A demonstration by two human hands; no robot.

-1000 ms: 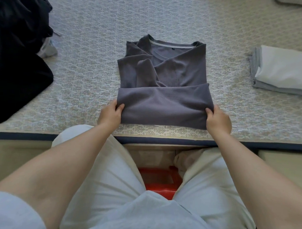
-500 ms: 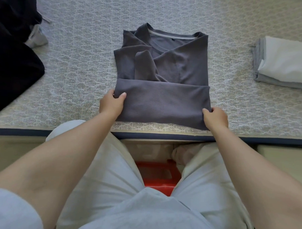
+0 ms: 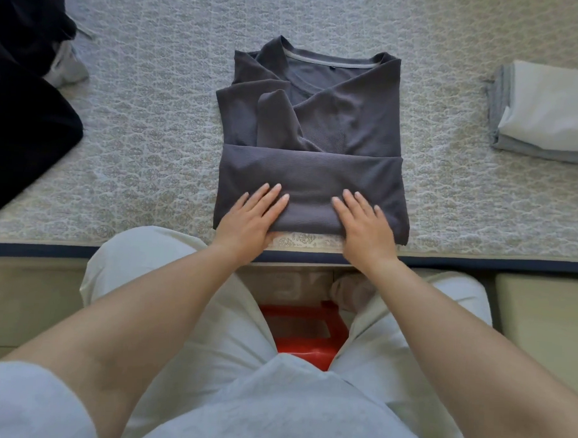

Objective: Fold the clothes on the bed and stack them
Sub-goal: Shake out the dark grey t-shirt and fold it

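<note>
Both hands, moved inward off the shirt's (image 3: 312, 128) sides, fingers (image 3: 268, 198) now straight, flat atop its folded hem.

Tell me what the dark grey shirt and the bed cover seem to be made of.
The dark grey shirt: probably a soft knit fabric, matte, with a fine ribbed or mesh texture and limp folds. The bed cover: seemingly a quilted woven textile, matte, with a raised pale repeating pattern. Exact fibres cannot be told.

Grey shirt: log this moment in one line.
grey shirt half folded | left hand, right hand flat on it | folded stack right
</note>
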